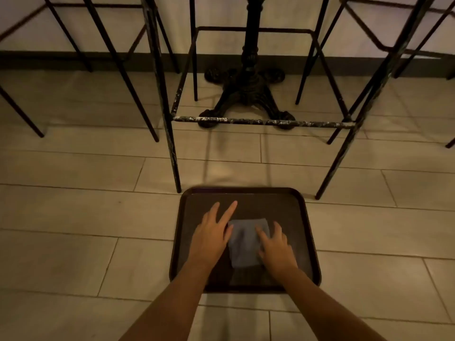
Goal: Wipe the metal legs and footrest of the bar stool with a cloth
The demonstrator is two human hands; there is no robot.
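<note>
A folded blue-grey cloth (pixel 243 242) lies flat on a dark brown tray (pixel 305 217) on the floor in front of me. My left hand (pixel 211 235) rests on the tray with fingers spread, its inner edge touching the cloth's left side. My right hand (pixel 275 247) lies on the cloth's right edge, fingers apart. Just beyond the tray stands the bar stool with thin black metal legs (pixel 172 148). Its front footrest bar (pixel 263 121) is speckled with white marks.
A black ornate cast-iron table base (pixel 246 92) stands behind the stool's footrest. More black-legged stools stand at the left (pixel 118 60) and the right (pixel 398 52). A dark skirting board runs along the wall. The floor is pale tile planks.
</note>
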